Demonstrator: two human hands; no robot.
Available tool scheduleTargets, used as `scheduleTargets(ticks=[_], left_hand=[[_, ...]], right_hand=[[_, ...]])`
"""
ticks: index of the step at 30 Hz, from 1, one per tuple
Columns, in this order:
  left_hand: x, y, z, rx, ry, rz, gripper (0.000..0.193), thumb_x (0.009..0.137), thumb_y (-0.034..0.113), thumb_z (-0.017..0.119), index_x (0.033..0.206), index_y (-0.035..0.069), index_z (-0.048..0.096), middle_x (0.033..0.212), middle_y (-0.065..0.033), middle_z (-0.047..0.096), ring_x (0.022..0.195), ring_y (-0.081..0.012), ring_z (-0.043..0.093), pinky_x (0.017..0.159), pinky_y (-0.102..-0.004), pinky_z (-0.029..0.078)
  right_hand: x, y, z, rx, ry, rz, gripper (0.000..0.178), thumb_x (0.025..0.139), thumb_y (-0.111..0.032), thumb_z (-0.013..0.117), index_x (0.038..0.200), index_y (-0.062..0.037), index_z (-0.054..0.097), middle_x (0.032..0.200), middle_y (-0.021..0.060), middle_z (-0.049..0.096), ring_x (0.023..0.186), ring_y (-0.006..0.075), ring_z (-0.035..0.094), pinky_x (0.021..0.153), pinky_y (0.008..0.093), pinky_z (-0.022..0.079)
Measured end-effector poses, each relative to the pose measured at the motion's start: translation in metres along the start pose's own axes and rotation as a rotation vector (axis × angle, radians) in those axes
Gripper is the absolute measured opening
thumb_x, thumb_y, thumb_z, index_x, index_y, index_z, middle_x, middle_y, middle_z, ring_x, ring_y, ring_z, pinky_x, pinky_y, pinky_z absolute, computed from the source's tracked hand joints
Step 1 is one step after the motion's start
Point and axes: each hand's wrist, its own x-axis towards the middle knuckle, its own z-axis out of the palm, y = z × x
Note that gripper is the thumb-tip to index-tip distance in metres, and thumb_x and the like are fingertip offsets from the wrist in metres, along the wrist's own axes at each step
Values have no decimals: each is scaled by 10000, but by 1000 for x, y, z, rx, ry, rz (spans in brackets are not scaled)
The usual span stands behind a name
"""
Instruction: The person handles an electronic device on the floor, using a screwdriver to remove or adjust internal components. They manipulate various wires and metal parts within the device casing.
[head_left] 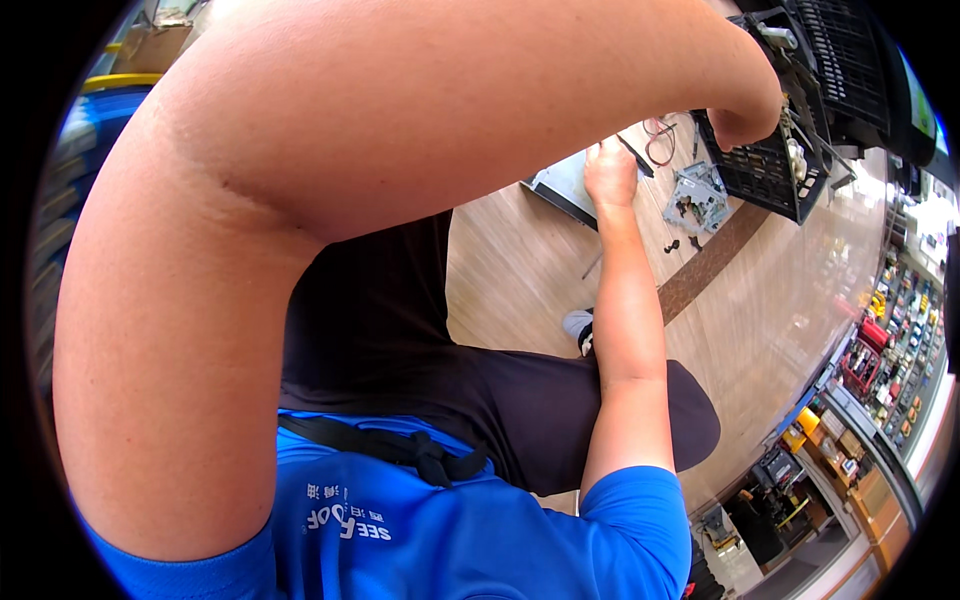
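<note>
My left arm sweeps across the top of the view, and my left hand (748, 122) hangs bent at the wrist against a black machine frame (770, 175) at the upper right. Most of its fingers are hidden, so its grip does not show. Farther in, my right hand (610, 175) is closed at a flat grey metal panel (567, 184) with a dark edge, low over the floor. What its curled fingers hold, if anything, cannot be made out. A slim black piece (636, 157) lies just right of that hand.
On the wood-look floor (520, 270) lie a metal bracket assembly (697, 198), small black parts (673, 246) and a loop of thin reddish cable (660, 143). A dark strip (715, 258) crosses the floor. Stocked shelves (890, 350) stand at the far right.
</note>
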Motion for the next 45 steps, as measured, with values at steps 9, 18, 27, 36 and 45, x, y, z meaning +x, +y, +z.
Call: scheduleTargets(ticks=[9, 18, 27, 36, 45], left_hand=[[4, 18, -21, -256, 28, -250, 363, 804, 317, 738, 1058, 60, 706, 992, -167, 704, 956, -312, 676, 808, -405, 540], [-25, 14, -27, -302, 27, -292, 379, 846, 299, 693, 1105, 29, 637, 1025, -198, 684, 982, -360, 648, 851, -446, 510], [-20, 2, -19, -269, -45, -304, 480, 858, 311, 676, 1237, 32, 588, 1066, -204, 676, 1024, -367, 633, 893, -444, 492], [-16, 3, -17, -289, 4, -253, 407, 865, 323, 668, 1156, 41, 627, 1030, -205, 681, 996, -375, 638, 867, -456, 497], [-17, 3, -17, -310, -34, -288, 373, 862, 331, 675, 1090, 39, 636, 981, -202, 683, 975, -380, 640, 850, -459, 498]], right_hand=[[-8, 20, 38, 43, 273, -394, 154, 880, -61, 495, 1022, -39, 551, 966, 225, 519, 806, 394, 597, 692, 476, 514], [2, -29, 1, 216, 52, -66, 95, 935, -169, 528, 992, -95, 546, 949, 197, 540, 814, 405, 623, 712, 501, 511], [4, -39, -12, 219, -64, -33, 139, 921, -108, 474, 1045, -64, 520, 1054, 224, 523, 927, 414, 618, 785, 501, 506], [3, -31, -17, 92, -41, 66, 185, 932, -216, 527, 1029, -59, 533, 990, 223, 601, 896, 402, 642, 758, 501, 520], [2, -43, -16, 76, -29, -30, 130, 929, -122, 481, 1031, -46, 509, 1022, 244, 541, 856, 408, 638, 741, 497, 528]])
